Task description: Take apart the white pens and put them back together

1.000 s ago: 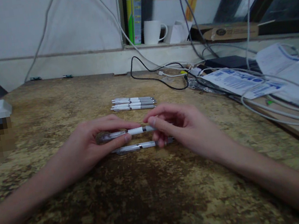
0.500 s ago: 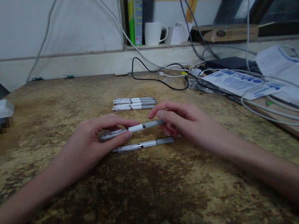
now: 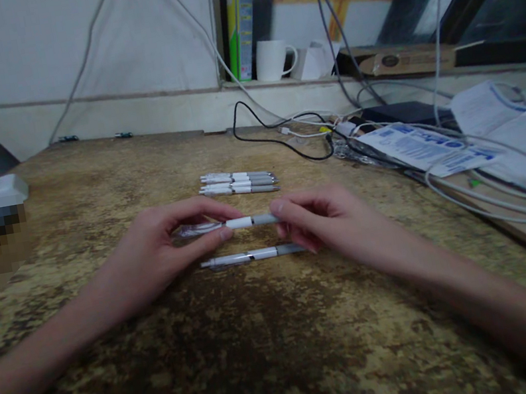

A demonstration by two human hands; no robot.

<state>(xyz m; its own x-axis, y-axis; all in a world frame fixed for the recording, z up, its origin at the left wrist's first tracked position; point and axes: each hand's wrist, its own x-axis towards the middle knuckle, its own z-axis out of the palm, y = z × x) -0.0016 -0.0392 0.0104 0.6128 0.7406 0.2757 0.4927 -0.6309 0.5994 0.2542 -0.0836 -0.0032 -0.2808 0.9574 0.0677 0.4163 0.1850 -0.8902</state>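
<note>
White barrel, grey grip: that's the pen [image 3: 238, 223] in play, and I have it level now, where a moment ago it tilted up toward the right. On my right hand [image 3: 322, 215] the lifted index finger has come down, and those fingers now pinch the grey end; the left hand [image 3: 162, 241] grasps the clear-looking end. So the pen seems steadier for handling, spanning both sets of fingers with its white middle exposed. One loose pen [image 3: 262, 253] lies nearer me on the desk [image 3: 268, 351]; a row of pens [image 3: 244, 187] sits toward the far edge.
</note>
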